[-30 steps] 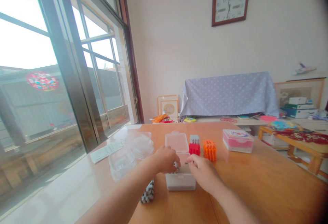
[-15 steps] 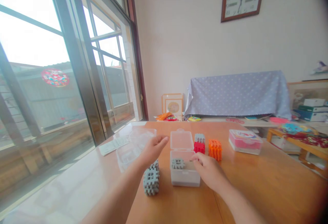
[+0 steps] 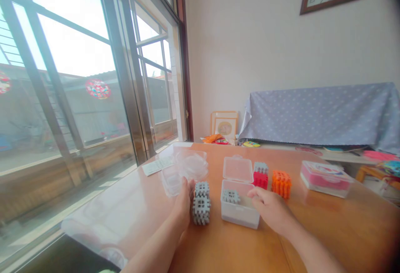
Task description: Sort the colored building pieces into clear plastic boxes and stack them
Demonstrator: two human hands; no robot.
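Observation:
My left hand [image 3: 185, 200] is beside the left side of two stacks of grey interlocking plastic blocks [image 3: 201, 210], its fingers stretched forward and apart from the thumb, partly hidden. To the right stands a clear plastic box [image 3: 240, 217] with its hinged lid [image 3: 238, 170] tipped back. Inside it, at the left, lies a grey block piece [image 3: 231, 196]. My right hand [image 3: 267, 202] is closed over the box's right rim, with its fingertips curled inward.
Behind the box stand red blocks [image 3: 260, 179], grey blocks [image 3: 261, 167] and orange blocks [image 3: 281, 184]. A closed box with pink contents [image 3: 326, 178] is at the right. Clear plastic containers [image 3: 190, 165] and a printed sheet [image 3: 158, 165] lie at the left, near the window.
My left hand has drawn back and down from beside the lid to the left side of the grey blocks. My right hand stays at the box's rim. The view has turned left.

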